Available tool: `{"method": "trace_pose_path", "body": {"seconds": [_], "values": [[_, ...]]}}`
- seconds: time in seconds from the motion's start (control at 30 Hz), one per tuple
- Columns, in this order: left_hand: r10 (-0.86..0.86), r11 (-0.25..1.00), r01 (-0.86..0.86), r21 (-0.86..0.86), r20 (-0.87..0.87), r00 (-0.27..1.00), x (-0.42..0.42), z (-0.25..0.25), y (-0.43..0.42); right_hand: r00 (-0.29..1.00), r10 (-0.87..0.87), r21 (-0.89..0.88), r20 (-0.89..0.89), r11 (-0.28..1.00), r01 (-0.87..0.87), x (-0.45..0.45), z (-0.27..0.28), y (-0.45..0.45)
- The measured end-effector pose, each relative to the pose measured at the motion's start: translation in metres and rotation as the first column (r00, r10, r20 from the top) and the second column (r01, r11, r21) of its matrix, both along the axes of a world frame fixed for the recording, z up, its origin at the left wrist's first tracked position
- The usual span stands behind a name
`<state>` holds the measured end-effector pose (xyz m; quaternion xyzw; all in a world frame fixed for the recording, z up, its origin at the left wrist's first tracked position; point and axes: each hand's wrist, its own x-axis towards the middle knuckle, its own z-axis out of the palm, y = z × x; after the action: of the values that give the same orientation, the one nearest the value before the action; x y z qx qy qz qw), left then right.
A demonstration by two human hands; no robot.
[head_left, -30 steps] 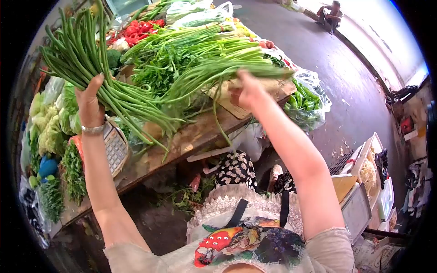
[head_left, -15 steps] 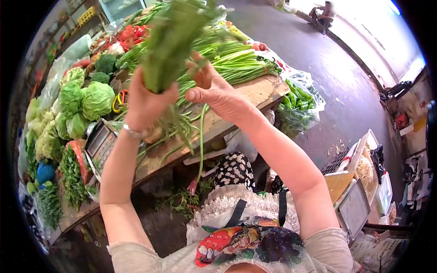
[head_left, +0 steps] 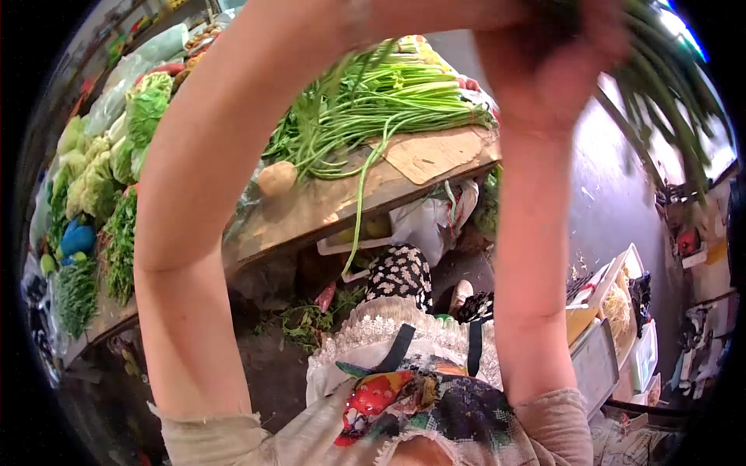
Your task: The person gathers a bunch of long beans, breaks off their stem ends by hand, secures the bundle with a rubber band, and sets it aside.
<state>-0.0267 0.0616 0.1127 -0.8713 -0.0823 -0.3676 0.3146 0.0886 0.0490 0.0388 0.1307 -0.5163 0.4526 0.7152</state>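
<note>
At the top right, a bunch of long, thin green vegetable stalks [head_left: 668,93] hangs from between my two raised hands, blurred and cut off by the frame. My left hand [head_left: 474,11] reaches across the top edge and is closed around the bunch's dark near end; its fingertips are hidden. Beside it, my right hand [head_left: 556,78] is curled against the same end, smeared by motion. Below the hands, a pile of long green stalks [head_left: 420,97] lies on the wooden table, with one strand [head_left: 360,210] drooping over the front edge. A round tan vegetable [head_left: 277,179] sits near that edge.
Cauliflower [head_left: 93,182], lettuce [head_left: 144,116] and leafy greens [head_left: 120,248] crowd the table's left end. White plastic bags [head_left: 423,225] are under the table. Scraps of greens [head_left: 307,318] lie on the floor. Crates [head_left: 618,311] stand at the right.
Both hands have moved up and to the right with the bunch, from above the table to the top right. The bunch's stalks now point right and downward. My left forearm now crosses the top.
</note>
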Motion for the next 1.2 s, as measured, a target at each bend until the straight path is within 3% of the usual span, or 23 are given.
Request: {"method": "trace_pose_path", "body": {"seconds": [0.03,0.1,0.17,0.2,0.23,0.27,0.33,0.37,0.4,0.43,0.5,0.53,0.6,0.67,0.73,0.8,0.93,1.0,1.13,1.17,1.2], "values": [[-0.143,0.984,0.141,0.111,0.017,0.99,0.01,0.009,-0.01,0.996,-0.083,0.106,-0.022,0.991,0.085,0.01,0.008,-0.006],[-0.272,0.962,0.27,0.037,0.062,0.96,0.036,0.012,-0.027,0.964,-0.262,0.263,-0.035,0.929,0.262,0.022,0.017,-0.023],[-0.363,0.919,0.378,-0.107,0.142,0.921,0.06,0.008,-0.037,0.992,0.024,-0.034,0.12,0.999,-0.02,0.084,0.031,-0.055],[-0.4,0.888,0.429,-0.167,0.18,0.899,0.068,0.006,-0.042,0.978,0.126,-0.052,0.168,0.992,-0.119,0.101,0.032,-0.066],[-0.382,0.839,0.444,-0.313,0.243,0.892,0.067,0.0,-0.048,0.969,-0.239,-0.249,0.064,0.936,0.248,0.078,0.039,-0.081],[-0.359,0.774,0.466,-0.429,0.309,0.881,0.067,-0.007,-0.054,0.804,-0.593,-0.451,0.033,0.709,0.542,0.055,0.046,-0.096],[-0.188,0.621,0.461,-0.634,0.45,0.873,0.085,-0.033,-0.07,0.728,-0.618,-0.357,0.298,0.635,0.685,0.069,0.025,-0.113],[-0.221,0.533,0.552,-0.642,0.524,0.822,0.091,-0.049,-0.073,0.653,-0.611,-0.236,0.447,0.624,0.745,0.078,0.009,-0.123],[-0.243,0.431,0.63,-0.646,0.589,0.771,0.093,-0.071,-0.073,0.695,-0.543,-0.285,0.472,0.652,0.703,0.085,-0.008,-0.124],[-0.249,0.356,0.671,-0.651,0.626,0.739,0.096,-0.096,-0.077,0.659,-0.484,-0.354,0.575,0.579,0.734,0.087,-0.024,-0.132],[-0.192,-0.059,0.785,-0.617,0.779,0.598,0.105,-0.158,-0.089,0.752,-0.36,-0.538,0.552,0.536,0.651,0.085,-0.073,-0.144],[-0.077,-0.385,0.783,-0.489,0.862,0.5,0.108,-0.194,-0.096,0.793,-0.311,-0.622,0.524,0.496,0.606,0.087,-0.102,-0.147],[0.092,-0.53,0.701,-0.477,0.789,0.607,0.106,-0.268,-0.106,0.902,-0.202,-0.792,0.382,0.431,0.432,0.09,-0.157,-0.153],[0.259,-0.727,0.594,-0.345,0.663,0.702,0.099,-0.308,-0.128,0.941,-0.102,-0.893,0.323,0.296,0.339,0.095,-0.207,-0.164],[0.34,-0.76,0.556,-0.336,0.522,0.782,0.091,-0.319,-0.148,0.955,-0.037,-0.926,0.294,0.235,0.295,0.089,-0.221,-0.183],[0.379,-0.783,0.554,-0.283,0.49,0.785,0.084,-0.322,-0.156,0.953,-0.035,-0.927,0.3,0.226,0.3,0.085,-0.229,-0.19],[0.378,-0.784,0.55,-0.287,0.483,0.79,0.074,-0.306,-0.158,0.897,-0.059,-0.831,0.438,0.355,0.429,0.083,-0.229,-0.193],[0.246,-0.716,0.537,-0.446,0.559,0.792,0.071,-0.303,-0.158,0.889,-0.075,-0.797,0.453,0.412,0.441,0.083,-0.23,-0.193],[0.232,-0.768,0.49,-0.411,0.535,0.812,0.064,-0.304,-0.157,0.927,0.009,-0.836,0.376,0.434,0.335,0.081,-0.217,-0.195],[0.169,-0.733,0.443,-0.516,0.494,0.853,0.064,-0.306,-0.155,0.926,0.011,-0.845,0.377,0.413,0.339,0.083,-0.222,-0.193],[0.175,-0.735,0.445,-0.512,0.492,0.853,0.063,-0.303,-0.153,0.927,0.017,-0.848,0.375,0.409,0.336,0.081,-0.22,-0.195]]}}
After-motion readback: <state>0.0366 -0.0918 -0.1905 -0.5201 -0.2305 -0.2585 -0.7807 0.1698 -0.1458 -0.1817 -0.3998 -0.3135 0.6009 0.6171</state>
